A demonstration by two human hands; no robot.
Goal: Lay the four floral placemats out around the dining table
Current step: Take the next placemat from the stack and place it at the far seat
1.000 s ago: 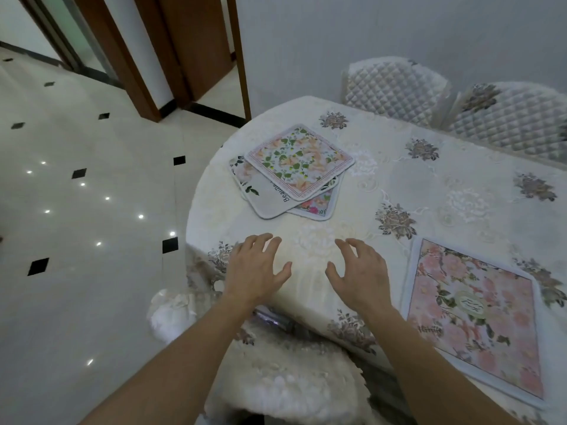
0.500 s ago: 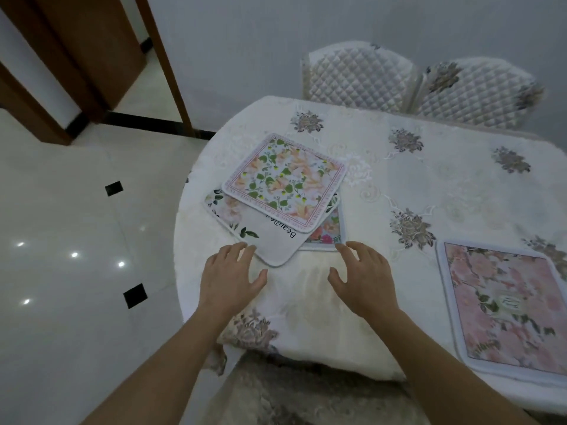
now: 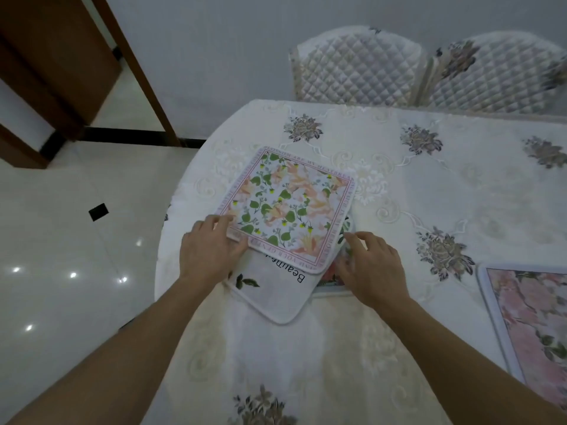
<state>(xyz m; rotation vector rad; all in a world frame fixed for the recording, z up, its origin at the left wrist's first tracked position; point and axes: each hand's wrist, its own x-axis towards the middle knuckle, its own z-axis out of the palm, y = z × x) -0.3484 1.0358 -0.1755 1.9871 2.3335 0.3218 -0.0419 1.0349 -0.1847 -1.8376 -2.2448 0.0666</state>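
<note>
Three placemats lie stacked at the table's left end. The top placemat has green leaves, peach flowers and a pink border. Under it lies a white placemat with black lettering, and a third placemat shows only a pink corner. My left hand rests on the stack's left side, with its fingers at the top mat's near-left corner. At the stack's right edge, my right hand has its fingers spread on the mats. A pink floral placemat lies flat at the right, cut off by the frame.
The dining table wears a cream cloth with grey flower motifs. Two quilted chairs stand at its far side against the wall. Glossy tiled floor and a wooden door frame lie to the left.
Both hands have moved forward from the bare cloth onto the stack of mats. The view has closed in on the stack.
</note>
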